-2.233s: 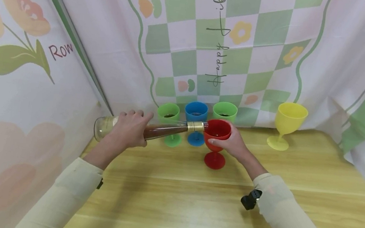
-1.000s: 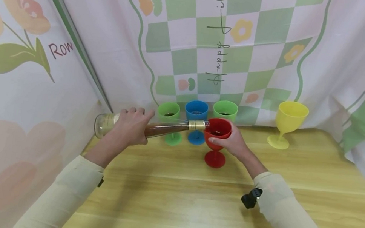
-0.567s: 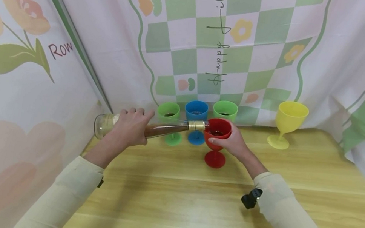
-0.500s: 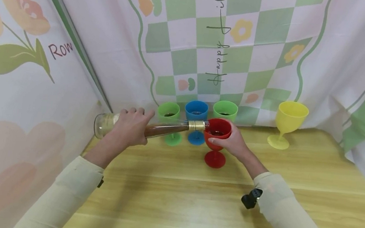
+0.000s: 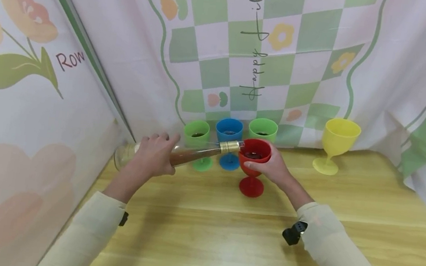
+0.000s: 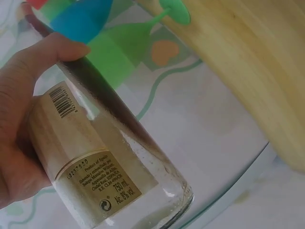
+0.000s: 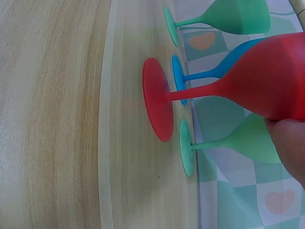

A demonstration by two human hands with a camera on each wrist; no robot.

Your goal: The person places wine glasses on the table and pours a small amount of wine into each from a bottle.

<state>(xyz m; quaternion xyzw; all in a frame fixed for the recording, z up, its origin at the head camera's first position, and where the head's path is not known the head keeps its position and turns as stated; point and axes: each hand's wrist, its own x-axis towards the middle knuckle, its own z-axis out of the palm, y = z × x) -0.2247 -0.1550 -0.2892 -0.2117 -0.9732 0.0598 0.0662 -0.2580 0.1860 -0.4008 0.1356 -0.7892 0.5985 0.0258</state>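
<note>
My left hand (image 5: 154, 157) grips a clear glass wine bottle (image 5: 194, 154) around its body, palm from above. The bottle lies tilted, its gold-banded neck at the rim of a red plastic goblet (image 5: 253, 170). Reddish-brown liquid runs along the bottle's lower side into the neck, and dark liquid shows inside the goblet. In the left wrist view the bottle's back label (image 6: 107, 183) faces the camera. My right hand (image 5: 273, 165) holds the red goblet upright by its bowl, thumb across the front. In the right wrist view its round foot (image 7: 158, 100) stands at the wooden tabletop.
Behind the bottle and red goblet stand a green goblet (image 5: 196, 129), a blue goblet (image 5: 229, 128) and another green goblet (image 5: 263, 126), each with dark liquid inside. A yellow goblet (image 5: 335, 141) stands off right. A patterned curtain (image 5: 203, 47) closes the wooden table's (image 5: 200, 238) back and left.
My left hand and forearm have shifted slightly right, and the bottle's base has dropped a little. Its mouth stays at the red goblet's rim. The liquid in that goblet looks higher than before.
</note>
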